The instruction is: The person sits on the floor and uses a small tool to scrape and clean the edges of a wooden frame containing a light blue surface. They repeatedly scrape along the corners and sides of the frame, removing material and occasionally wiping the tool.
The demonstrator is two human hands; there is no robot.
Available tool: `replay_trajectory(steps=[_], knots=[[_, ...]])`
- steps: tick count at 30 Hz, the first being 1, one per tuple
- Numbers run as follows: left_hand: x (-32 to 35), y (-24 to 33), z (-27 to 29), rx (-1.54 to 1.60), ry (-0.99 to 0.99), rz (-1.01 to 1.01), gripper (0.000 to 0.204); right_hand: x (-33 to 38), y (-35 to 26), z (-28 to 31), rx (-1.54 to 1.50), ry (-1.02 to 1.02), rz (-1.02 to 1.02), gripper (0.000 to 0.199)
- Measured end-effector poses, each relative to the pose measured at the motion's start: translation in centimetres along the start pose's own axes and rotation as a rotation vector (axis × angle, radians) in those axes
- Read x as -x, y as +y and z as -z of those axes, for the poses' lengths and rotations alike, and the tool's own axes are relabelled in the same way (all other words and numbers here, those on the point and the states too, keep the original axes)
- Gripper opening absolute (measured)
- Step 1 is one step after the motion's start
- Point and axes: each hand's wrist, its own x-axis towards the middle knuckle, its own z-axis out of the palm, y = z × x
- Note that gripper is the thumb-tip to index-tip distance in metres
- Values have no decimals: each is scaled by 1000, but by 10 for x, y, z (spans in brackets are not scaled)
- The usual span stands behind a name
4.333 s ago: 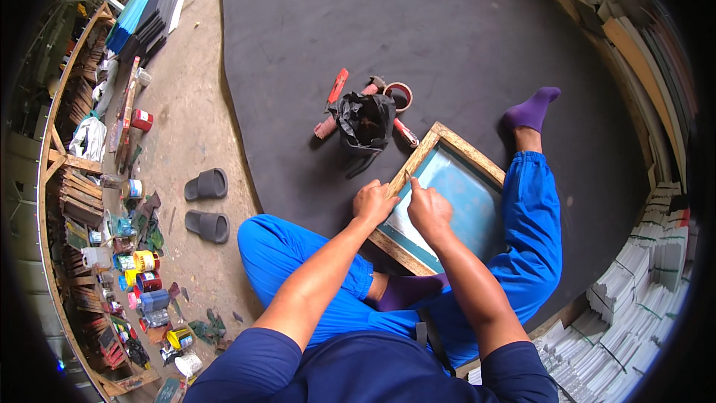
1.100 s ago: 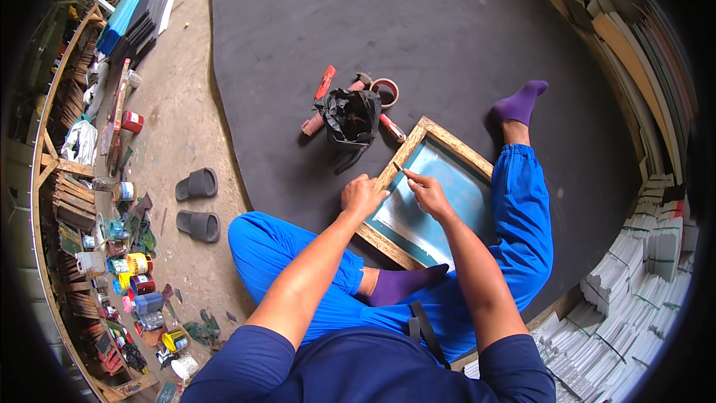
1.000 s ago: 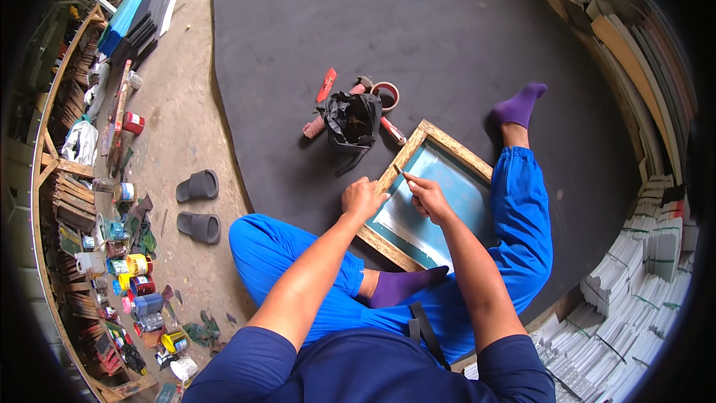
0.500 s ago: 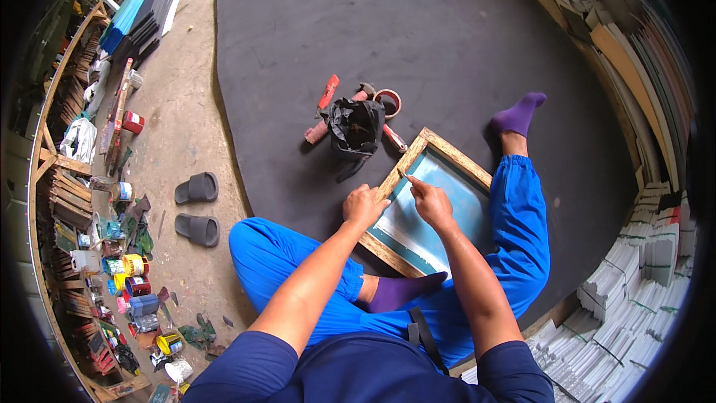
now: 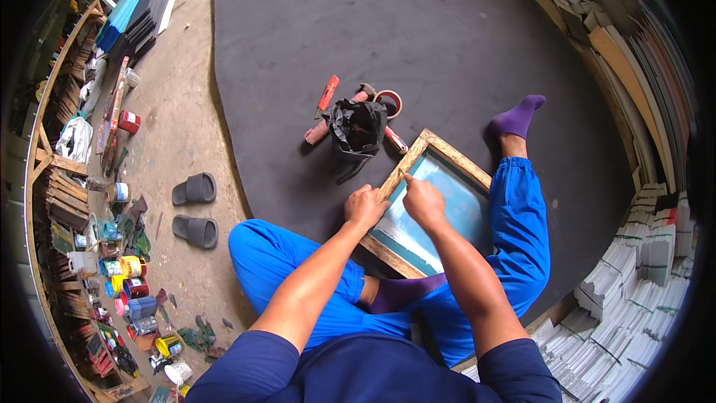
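Observation:
A wooden frame [image 5: 395,257] with blue-green mesh [image 5: 455,201] stretched in it, like a printing screen, lies tilted between my legs. My left hand [image 5: 365,207] is closed on the frame's left rail, with the thumb over the wood. Over the mesh, close beside that same rail, is my right hand [image 5: 425,202], its fingers curled in and its forefinger side toward the rail's inner edge. Something thin and pointed seems to stick out at its fingertips, too small to name. Whitish smears show on the mesh.
Beyond the frame, a black plastic bag [image 5: 356,128] stands among a red-handled tool [image 5: 328,92], a pink roller [image 5: 317,132], a tape roll [image 5: 388,103] and a red-and-white cutter [image 5: 396,140]. Sandals [image 5: 195,189] and paint cans [image 5: 134,266] lie left; white bundled stacks [image 5: 611,283] stand right.
My right hand has shifted slightly left and turned, its fingers now more curled against the inner edge of the rail. My left hand stays on the frame.

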Motion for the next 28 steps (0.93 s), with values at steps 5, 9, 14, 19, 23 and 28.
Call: replay_trajectory(steps=[5, 9, 14, 19, 23, 28], knots=[[1, -7, -1, -5, 13, -20, 40, 6, 15, 12, -114, -66, 33, 38], [-1, -5, 0, 15, 2, -25, 39, -7, 43, -22, -455, -19, 73, 38], [-2, -1, 7, 18, -30, -10, 36, -23, 65, -47, -588, 77, 261, 39], [1, -12, 7, 22, -18, -1, 43, -19, 42, -15, -950, -341, -126, 38], [0, -11, 3, 28, -16, -2, 46, -27, 45, 9, -1118, -517, -295, 38], [-2, -13, -2, 33, -12, -16, 46, -17, 60, -18, -360, 41, 183, 42]])
